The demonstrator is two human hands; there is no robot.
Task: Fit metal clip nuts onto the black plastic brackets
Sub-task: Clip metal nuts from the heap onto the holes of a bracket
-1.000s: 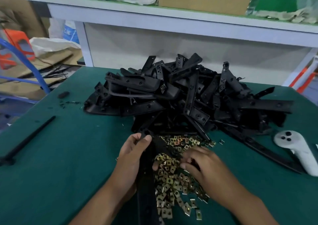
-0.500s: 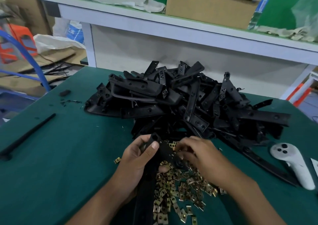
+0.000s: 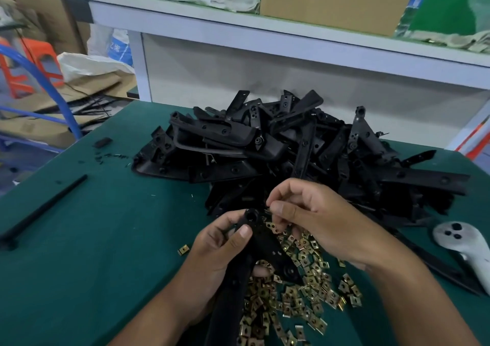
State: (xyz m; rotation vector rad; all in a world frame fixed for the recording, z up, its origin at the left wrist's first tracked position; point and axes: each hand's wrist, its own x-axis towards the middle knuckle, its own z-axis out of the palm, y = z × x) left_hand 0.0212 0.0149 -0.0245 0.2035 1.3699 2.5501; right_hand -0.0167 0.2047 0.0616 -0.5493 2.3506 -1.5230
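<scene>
On the green worktop (image 3: 79,253), the left hand (image 3: 220,258) grips a long black plastic bracket (image 3: 262,242), fingers and thumb curled round it so that its rounded end with a hole points away from the person. The right hand (image 3: 318,221) is just beyond and to the right of that end, thumb and forefinger pinched together at the bracket's tip; whatever small piece they pinch is too hidden to make out clearly. Beneath both hands lies a loose heap of brass-coloured clip nuts (image 3: 299,292), spread toward the near edge, with one stray clip nut (image 3: 183,249) lying apart to the left. Farther back, a large pile of black brackets (image 3: 278,147) fills the middle of the worktop. A thin black rod (image 3: 42,210) lies at the left, and a white handheld controller (image 3: 461,247) rests at the right edge. Behind the worktop, a white shelf (image 3: 291,43) carries a cardboard box (image 3: 331,1).
</scene>
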